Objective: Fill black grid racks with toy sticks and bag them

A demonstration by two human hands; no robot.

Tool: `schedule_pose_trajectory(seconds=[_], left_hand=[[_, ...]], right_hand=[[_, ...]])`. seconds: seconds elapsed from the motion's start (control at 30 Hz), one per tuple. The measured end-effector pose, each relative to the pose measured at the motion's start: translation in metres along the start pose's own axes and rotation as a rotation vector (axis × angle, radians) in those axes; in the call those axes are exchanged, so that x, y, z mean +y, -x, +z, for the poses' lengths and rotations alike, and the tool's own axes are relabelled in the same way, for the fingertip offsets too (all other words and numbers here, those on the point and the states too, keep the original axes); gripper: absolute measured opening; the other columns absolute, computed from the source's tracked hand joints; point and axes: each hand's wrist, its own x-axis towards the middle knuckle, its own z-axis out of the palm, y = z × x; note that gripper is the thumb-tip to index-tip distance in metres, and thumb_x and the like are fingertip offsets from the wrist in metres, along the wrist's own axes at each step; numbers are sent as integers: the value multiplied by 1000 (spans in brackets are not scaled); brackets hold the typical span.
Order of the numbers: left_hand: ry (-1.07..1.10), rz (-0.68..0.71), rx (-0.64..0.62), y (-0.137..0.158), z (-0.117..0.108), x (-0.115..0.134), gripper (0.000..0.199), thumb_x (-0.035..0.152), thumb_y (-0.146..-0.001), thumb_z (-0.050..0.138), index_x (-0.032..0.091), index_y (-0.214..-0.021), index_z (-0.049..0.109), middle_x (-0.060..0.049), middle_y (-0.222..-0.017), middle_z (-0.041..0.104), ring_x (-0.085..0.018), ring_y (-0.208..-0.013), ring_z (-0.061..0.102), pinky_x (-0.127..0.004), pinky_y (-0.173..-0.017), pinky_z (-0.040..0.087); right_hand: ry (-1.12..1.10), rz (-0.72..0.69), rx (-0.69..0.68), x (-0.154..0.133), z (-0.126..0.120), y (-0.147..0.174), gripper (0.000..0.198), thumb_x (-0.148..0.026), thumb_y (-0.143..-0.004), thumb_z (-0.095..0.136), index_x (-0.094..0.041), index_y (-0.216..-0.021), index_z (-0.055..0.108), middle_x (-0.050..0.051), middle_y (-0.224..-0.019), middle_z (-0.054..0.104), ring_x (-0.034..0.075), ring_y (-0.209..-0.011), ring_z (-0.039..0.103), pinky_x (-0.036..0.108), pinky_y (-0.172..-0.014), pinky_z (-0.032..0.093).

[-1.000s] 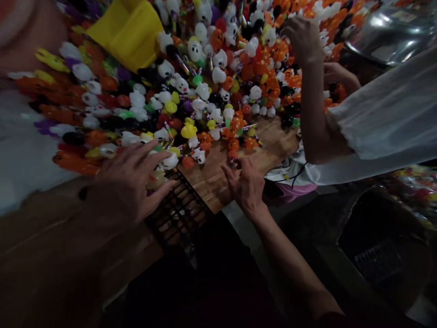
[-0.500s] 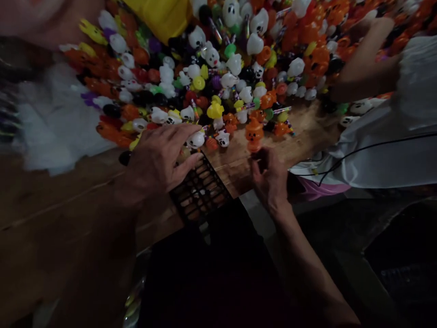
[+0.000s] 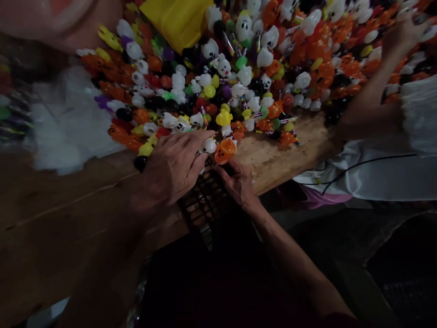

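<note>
My left hand (image 3: 177, 166) is closed, its fingers and thumb curled about a small white plastic toy figure (image 3: 208, 146) at the fringe of the pile. Part of that figure is hidden behind the fingers. Just beside it, my right hand (image 3: 239, 182) pinches an orange pumpkin-faced toy figure (image 3: 225, 152) by its lower end. The orange figure leans to the right. Beneath both hands lies a black plastic grid (image 3: 205, 200) at the table edge, partly covered by the left hand.
A big heap of plastic toy figures (image 3: 205, 82) spreads across the wooden table (image 3: 290, 146). A yellow object (image 3: 177, 20) stands behind it. Clear plastic bags (image 3: 64, 123) lie at left. On the right, another person's arm (image 3: 378, 86) reaches into the heap; a black cable (image 3: 358, 161) hangs near.
My right hand has moved left with the orange figure, now tilted, bringing it close to my left hand above the grid. The other person's hand has shifted within the heap.
</note>
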Motion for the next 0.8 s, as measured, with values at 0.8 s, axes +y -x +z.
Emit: schedule_pose_trajectory(seconds=[0.8], left_hand=[[-32,-46,-238,-31,-10,-2,80,55,-85,71,26,-153,40,-8,-143,59,-37,-131,58,-55,-111,45]], right_hand=[[311,-214,-60,3,9,2,17,-31,-101,49,-22,-91,60,5,-86,68,18,-80,64,34,-78,57]])
